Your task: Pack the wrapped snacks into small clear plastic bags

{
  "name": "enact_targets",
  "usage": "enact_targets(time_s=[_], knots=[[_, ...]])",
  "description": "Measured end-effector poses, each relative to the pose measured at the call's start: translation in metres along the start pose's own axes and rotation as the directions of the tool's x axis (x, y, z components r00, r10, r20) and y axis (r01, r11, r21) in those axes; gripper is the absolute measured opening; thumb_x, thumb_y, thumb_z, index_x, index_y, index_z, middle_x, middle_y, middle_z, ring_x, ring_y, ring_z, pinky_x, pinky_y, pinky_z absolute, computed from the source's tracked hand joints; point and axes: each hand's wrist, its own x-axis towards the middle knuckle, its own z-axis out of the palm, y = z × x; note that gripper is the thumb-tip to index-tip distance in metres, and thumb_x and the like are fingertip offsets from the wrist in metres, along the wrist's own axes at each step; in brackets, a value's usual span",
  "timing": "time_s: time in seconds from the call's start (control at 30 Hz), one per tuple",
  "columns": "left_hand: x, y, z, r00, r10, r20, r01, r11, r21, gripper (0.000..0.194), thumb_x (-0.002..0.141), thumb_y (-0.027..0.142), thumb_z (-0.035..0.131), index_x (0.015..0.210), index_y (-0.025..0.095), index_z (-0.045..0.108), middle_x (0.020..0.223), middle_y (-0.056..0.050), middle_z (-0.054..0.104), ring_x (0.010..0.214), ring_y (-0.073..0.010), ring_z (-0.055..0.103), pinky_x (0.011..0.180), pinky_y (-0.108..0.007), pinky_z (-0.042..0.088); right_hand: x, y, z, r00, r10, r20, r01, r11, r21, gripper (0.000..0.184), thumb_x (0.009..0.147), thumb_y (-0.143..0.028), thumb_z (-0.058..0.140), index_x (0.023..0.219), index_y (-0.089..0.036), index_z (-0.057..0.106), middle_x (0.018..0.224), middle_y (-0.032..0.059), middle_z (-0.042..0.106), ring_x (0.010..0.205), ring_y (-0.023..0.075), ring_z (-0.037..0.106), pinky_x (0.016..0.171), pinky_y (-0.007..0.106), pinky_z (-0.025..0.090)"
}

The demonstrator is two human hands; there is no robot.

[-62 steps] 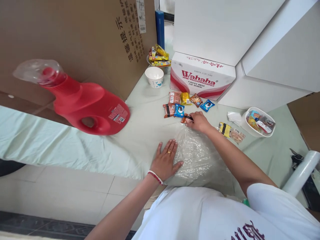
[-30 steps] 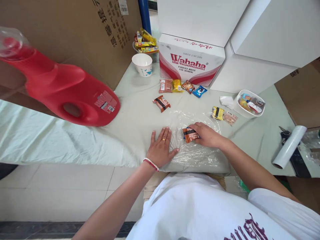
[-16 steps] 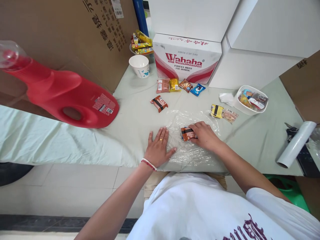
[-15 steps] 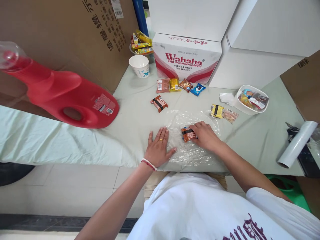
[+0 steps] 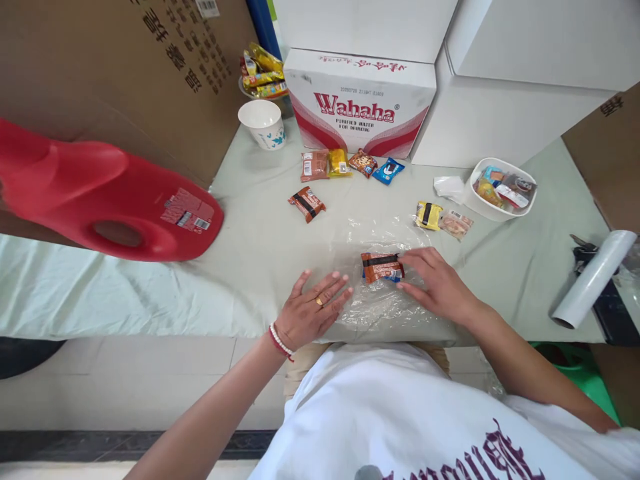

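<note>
A brown snack packet with a black band (image 5: pixel 381 267) lies on the clear plastic film (image 5: pixel 370 307). A sliver of a blue packet (image 5: pixel 391 279) shows beneath it. My right hand (image 5: pixel 437 283) is at the packet's right end, thumb and fingers apart; its fingertips are at the edge, and I cannot tell whether they touch. My left hand (image 5: pixel 313 308), wearing a ring and bracelets, is held flat with fingers stretched out at the film's left edge. Farther back on the cloth rests another brown packet (image 5: pixel 307 204).
Along the Wahaba-side rear lie several snack packets (image 5: pixel 315 165) before the Wahaha box (image 5: pixel 360 107). A yellow packet (image 5: pixel 428 215) and white tub (image 5: pixel 500 212) sit right. A film roll (image 5: pixel 595 280) lies far right. A paper cup (image 5: pixel 263 125) and red jug (image 5: pixel 150 220) stand left.
My right hand has loosened from the brown packet and drawn back to the right, uncovering more of it. My left hand has turned, its fingers now pointing more to the right. The view has shifted slightly.
</note>
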Motion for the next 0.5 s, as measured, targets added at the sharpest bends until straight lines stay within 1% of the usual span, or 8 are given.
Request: enact_targets(time_s=[0.03,0.07,0.13,0.2,0.27,0.33,0.4,0.5], knots=[[0.0,-0.003,-0.002,0.997,0.056,0.062,-0.053,0.997,-0.061,0.055,0.102,0.037,0.044,0.157,0.038,0.037,0.153,-0.005,0.055,0.146,-0.0244,0.045,0.129,-0.054,0.005,-0.013,0.001,-0.003,0.999,-0.027,0.033,0.026,0.999,0.046,0.04,0.098,-0.041,0.059,0.135,-0.028,0.058,0.135,0.0134,0.059,0.124,0.0312,0.054,0.102,0.05,0.049],[0.0,-0.006,-0.004,0.99,0.09,0.111,-0.078,0.991,-0.111,0.057,0.102,0.042,0.045,0.158,0.033,0.037,0.152,-0.008,0.055,0.146,-0.0252,0.046,0.129,-0.054,0.007,-0.027,0.003,-0.004,0.995,-0.058,0.081,0.051,0.995,0.086,0.038,0.097,-0.042,0.061,0.132,-0.028,0.061,0.132,0.013,0.061,0.123,0.0305,0.056,0.101,0.049,0.051],[0.001,-0.013,-0.006,0.982,0.089,0.166,-0.064,0.986,-0.154,0.07,0.097,0.058,0.048,0.158,0.026,0.037,0.155,-0.013,0.052,0.147,-0.03,0.044,0.128,-0.058,0.006,-0.052,0.007,0.003,0.982,-0.102,0.159,0.082,0.988,0.128,0.039,0.093,-0.042,0.067,0.129,-0.029,0.063,0.133,0.0128,0.062,0.124,0.0308,0.056,0.101,0.05,0.053],[0.001,-0.02,-0.007,0.983,0.047,0.18,-0.022,0.99,-0.137,0.083,0.09,0.073,0.049,0.157,0.025,0.04,0.16,-0.016,0.043,0.148,-0.034,0.04,0.126,-0.06,0.005,-0.07,0.012,0.014,0.984,-0.091,0.152,0.071,0.989,0.131,0.03,0.094,-0.036,0.066,0.123,-0.029,0.066,0.132,0.012,0.063,0.126,0.0304,0.057,0.103,0.052,0.052],[0.003,-0.023,-0.008,0.983,0.011,0.182,0.008,0.994,-0.105,0.087,0.085,0.079,0.049,0.154,0.026,0.045,0.164,-0.016,0.037,0.149,-0.0355,0.038,0.126,-0.059,0.008,-0.078,0.016,0.024,0.994,-0.054,0.098,0.039,0.988,0.148,0.018,0.099,-0.029,0.057,0.112,-0.029,0.069,0.128,0.0109,0.065,0.123,0.0281,0.059,0.102,0.051,0.052],[0.007,-0.025,-0.011,0.982,-0.001,0.19,0.017,0.997,-0.081,0.087,0.083,0.079,0.052,0.153,0.027,0.047,0.165,-0.015,0.034,0.148,-0.0361,0.039,0.125,-0.058,0.012,-0.077,0.017,0.025,0.998,-0.015,0.056,0.004,0.98,0.199,0.019,0.102,-0.027,0.051,0.105,-0.029,0.069,0.126,0.0107,0.066,0.118,0.0256,0.062,0.098,0.047,0.054],[0.013,-0.027,-0.017,0.976,0.007,0.219,0.009,0.997,-0.072,0.084,0.083,0.073,0.056,0.153,0.027,0.047,0.166,-0.015,0.033,0.147,-0.0361,0.039,0.123,-0.058,0.015,-0.069,0.017,0.017,0.999,0.01,0.047,-0.022,0.965,0.26,0.02,0.103,-0.03,0.048,0.105,-0.028,0.068,0.125,0.0109,0.066,0.114,0.024,0.063,0.095,0.044,0.056],[0.02,-0.03,-0.026,0.961,0.02,0.275,0.0,0.997,-0.071,0.071,0.085,0.052,0.06,0.151,0.028,0.047,0.167,-0.012,0.032,0.147,-0.0331,0.039,0.122,-0.057,0.018,-0.051,0.019,-0.003,0.997,0.025,0.067,-0.045,0.948,0.315,0.021,0.103,-0.035,0.046,0.103,-0.027,0.066,0.124,0.0107,0.066,0.111,0.0229,0.065,0.094,0.041,0.055]])
